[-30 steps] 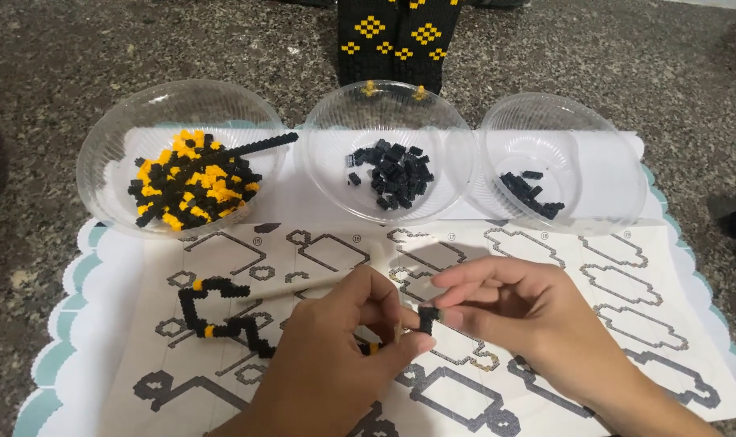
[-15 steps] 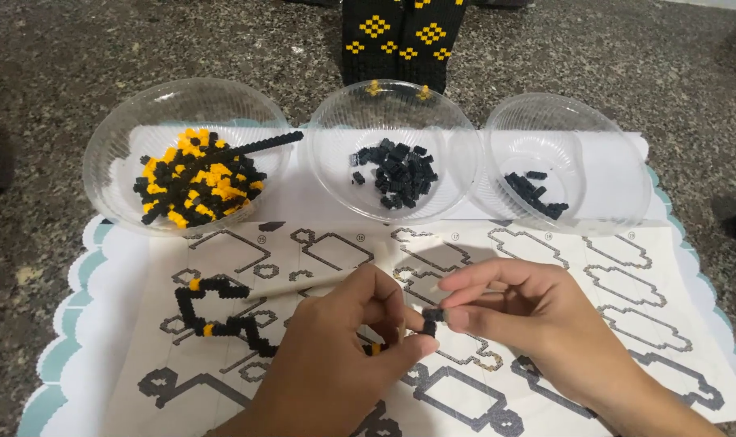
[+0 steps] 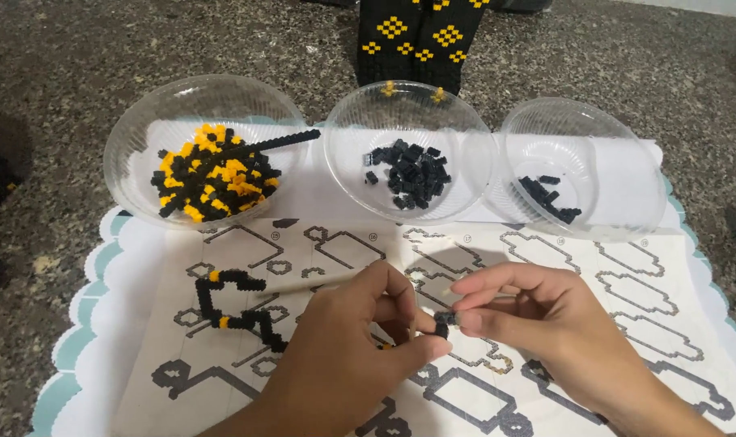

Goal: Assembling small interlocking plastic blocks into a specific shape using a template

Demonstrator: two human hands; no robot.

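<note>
My left hand (image 3: 352, 348) and my right hand (image 3: 546, 324) meet over a white printed instruction sheet (image 3: 319, 243). Both pinch a small black brick piece (image 3: 442, 321) between their fingertips; a bit of yellow shows under the left fingers. A partly built black chain of small bricks with yellow bits (image 3: 230, 303) lies on the sheet, left of my left hand. Three clear plastic bowls stand behind: the left bowl (image 3: 141, 121) holds black and yellow bricks and a black rod, the middle bowl (image 3: 360, 121) black bricks, the right bowl (image 3: 619, 146) a few black bricks.
The sheet lies on a white placemat with a light blue scalloped edge (image 3: 76, 299), on a dark speckled stone surface (image 3: 68, 57). A black built block with yellow diamond patterns (image 3: 420, 36) stands behind the middle bowl.
Both hands stay together on the small black piece with only slight finger shifts. The view has drifted a little to the right.
</note>
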